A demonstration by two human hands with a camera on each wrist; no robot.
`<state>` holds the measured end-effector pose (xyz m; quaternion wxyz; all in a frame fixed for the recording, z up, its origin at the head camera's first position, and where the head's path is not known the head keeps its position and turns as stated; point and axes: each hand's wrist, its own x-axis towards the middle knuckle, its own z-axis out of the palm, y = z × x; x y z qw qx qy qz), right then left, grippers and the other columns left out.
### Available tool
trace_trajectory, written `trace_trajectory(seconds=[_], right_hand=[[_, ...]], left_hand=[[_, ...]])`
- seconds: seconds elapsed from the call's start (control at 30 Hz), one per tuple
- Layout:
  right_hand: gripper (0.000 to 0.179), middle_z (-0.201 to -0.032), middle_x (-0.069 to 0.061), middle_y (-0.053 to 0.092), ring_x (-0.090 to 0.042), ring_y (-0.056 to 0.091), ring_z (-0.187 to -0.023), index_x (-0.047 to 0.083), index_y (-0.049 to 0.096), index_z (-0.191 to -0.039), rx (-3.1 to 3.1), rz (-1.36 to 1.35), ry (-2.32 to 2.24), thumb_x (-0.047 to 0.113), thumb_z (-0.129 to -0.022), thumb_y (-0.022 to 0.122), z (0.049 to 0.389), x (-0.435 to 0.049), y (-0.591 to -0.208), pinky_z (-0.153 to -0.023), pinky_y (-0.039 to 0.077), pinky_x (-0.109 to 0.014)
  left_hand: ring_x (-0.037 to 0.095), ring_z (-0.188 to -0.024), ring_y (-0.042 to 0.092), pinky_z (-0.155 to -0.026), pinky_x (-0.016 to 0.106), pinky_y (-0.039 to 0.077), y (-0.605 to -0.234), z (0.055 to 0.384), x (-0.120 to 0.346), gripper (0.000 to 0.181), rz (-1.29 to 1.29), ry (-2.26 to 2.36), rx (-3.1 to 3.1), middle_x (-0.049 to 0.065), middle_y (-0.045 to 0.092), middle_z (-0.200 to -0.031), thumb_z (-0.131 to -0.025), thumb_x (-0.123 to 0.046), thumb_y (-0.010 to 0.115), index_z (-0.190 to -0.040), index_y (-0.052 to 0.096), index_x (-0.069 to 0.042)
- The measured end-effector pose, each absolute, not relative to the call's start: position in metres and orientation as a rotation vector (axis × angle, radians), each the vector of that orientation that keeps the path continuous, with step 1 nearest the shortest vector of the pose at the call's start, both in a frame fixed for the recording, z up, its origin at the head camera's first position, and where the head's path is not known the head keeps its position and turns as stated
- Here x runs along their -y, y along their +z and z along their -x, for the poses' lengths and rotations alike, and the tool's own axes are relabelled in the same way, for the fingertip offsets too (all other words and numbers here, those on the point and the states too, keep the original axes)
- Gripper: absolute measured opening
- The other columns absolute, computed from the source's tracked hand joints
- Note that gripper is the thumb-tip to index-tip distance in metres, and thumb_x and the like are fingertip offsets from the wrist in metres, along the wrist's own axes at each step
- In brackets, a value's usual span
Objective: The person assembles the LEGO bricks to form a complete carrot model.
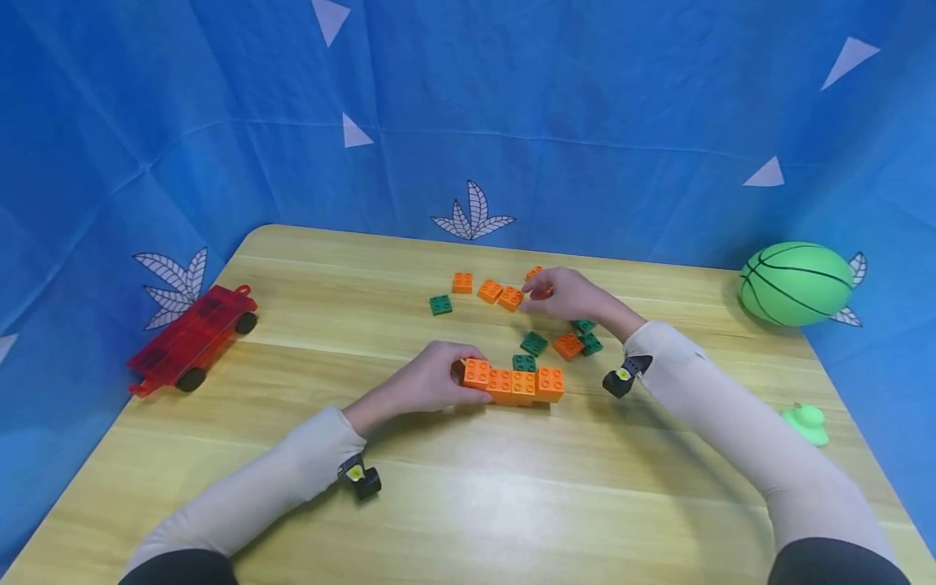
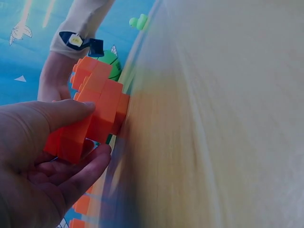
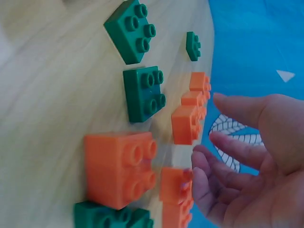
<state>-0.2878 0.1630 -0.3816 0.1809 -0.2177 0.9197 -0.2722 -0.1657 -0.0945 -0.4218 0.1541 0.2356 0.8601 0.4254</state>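
Observation:
My left hand [image 1: 439,378] grips the left end of a row of joined orange toy bricks [image 1: 523,387] just above the table. In the left wrist view, the thumb lies along one side of the orange bricks [image 2: 103,107] with fingers below. My right hand [image 1: 566,294] is over the loose bricks farther back, fingers loosely bent. Closest to its fingertips is an orange brick [image 1: 510,298]. The right wrist view shows nothing between the fingers and thumb of the right hand [image 3: 266,161]; several orange bricks [image 3: 184,124] lie beyond it.
Several green bricks [image 1: 535,344] and another orange brick [image 1: 568,347] lie between the hands. A red toy car [image 1: 192,340] stands at the left edge. To the right are a green ball [image 1: 797,284] and a light green toy [image 1: 808,424]. Blue cloth [image 1: 556,122] hangs behind the table.

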Motion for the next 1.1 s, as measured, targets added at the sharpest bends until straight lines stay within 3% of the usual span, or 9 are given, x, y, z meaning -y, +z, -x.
trace_trajectory(seconds=[0.2,0.37,0.47,0.57,0.67,0.8,0.97,1.1], right_hand=[[0.051,-0.138,-0.022,0.062,-0.037,0.057,-0.130,0.002,0.058,-0.140,-2.617,0.574,-0.687,0.029,-0.098,0.070,0.297,-0.150,-0.373,-0.109,0.048,-0.054],[0.053,-0.141,-0.022,0.060,-0.037,0.056,-0.132,0.003,0.058,-0.140,-2.605,0.535,-0.654,0.031,-0.097,0.071,0.304,-0.147,-0.370,-0.109,0.047,-0.054],[0.052,-0.141,-0.022,0.060,-0.038,0.056,-0.132,0.004,0.059,-0.139,-2.601,0.537,-0.656,0.031,-0.097,0.071,0.306,-0.147,-0.371,-0.109,0.047,-0.054],[0.051,-0.141,-0.022,0.060,-0.038,0.056,-0.131,0.004,0.059,-0.140,-2.604,0.545,-0.662,0.031,-0.098,0.070,0.305,-0.148,-0.376,-0.109,0.048,-0.054],[0.051,-0.140,-0.022,0.060,-0.039,0.056,-0.131,0.005,0.059,-0.141,-2.597,0.551,-0.669,0.031,-0.098,0.070,0.302,-0.149,-0.380,-0.108,0.048,-0.054],[0.050,-0.140,-0.021,0.060,-0.038,0.059,-0.127,0.006,0.061,-0.139,-2.586,0.582,-0.693,0.032,-0.097,0.071,0.290,-0.150,-0.382,-0.105,0.050,-0.054],[0.045,-0.134,-0.016,0.066,-0.032,0.065,-0.117,0.006,0.065,-0.133,-2.579,0.694,-0.734,0.032,-0.098,0.071,0.270,-0.152,-0.376,-0.100,0.054,-0.049],[0.042,-0.131,-0.013,0.070,-0.029,0.068,-0.112,0.004,0.067,-0.130,-2.489,0.872,-0.769,0.031,-0.099,0.070,0.249,-0.156,-0.365,-0.098,0.056,-0.046]], left_hand=[[0.012,-0.093,0.064,-0.079,0.026,0.057,-0.417,0.171,0.096,0.048,-0.689,1.200,-2.447,-0.001,0.072,-0.113,-0.084,-0.035,0.086,-0.124,0.070,-0.015],[0.015,-0.106,0.064,-0.088,0.033,0.057,-0.401,0.199,0.107,0.053,-0.667,1.248,-2.528,-0.003,0.070,-0.119,-0.094,-0.048,0.072,-0.134,0.066,-0.014],[0.021,-0.109,0.065,-0.092,0.040,0.056,-0.390,0.224,0.112,0.048,-0.612,1.259,-2.632,0.003,0.070,-0.119,-0.099,-0.044,0.067,-0.133,0.066,-0.011],[0.029,-0.120,0.061,-0.102,0.045,0.052,-0.388,0.247,0.113,0.045,-0.587,1.159,-2.739,0.011,0.067,-0.130,-0.100,-0.035,0.067,-0.136,0.063,-0.008],[0.035,-0.134,0.052,-0.113,0.050,0.044,-0.393,0.267,0.112,0.051,-0.568,1.020,-2.792,0.017,0.057,-0.144,-0.099,-0.028,0.068,-0.144,0.057,-0.008],[0.035,-0.144,0.044,-0.120,0.052,0.037,-0.399,0.285,0.110,0.061,-0.502,0.893,-2.778,0.016,0.048,-0.154,-0.097,-0.025,0.071,-0.151,0.049,-0.010],[0.032,-0.146,0.044,-0.122,0.048,0.036,-0.404,0.302,0.105,0.064,-0.449,0.753,-2.743,0.013,0.049,-0.157,-0.097,-0.026,0.072,-0.153,0.047,-0.011],[0.031,-0.138,0.052,-0.119,0.045,0.041,-0.404,0.309,0.097,0.056,-0.424,0.687,-2.762,0.014,0.057,-0.148,-0.095,-0.021,0.074,-0.146,0.056,-0.007]])
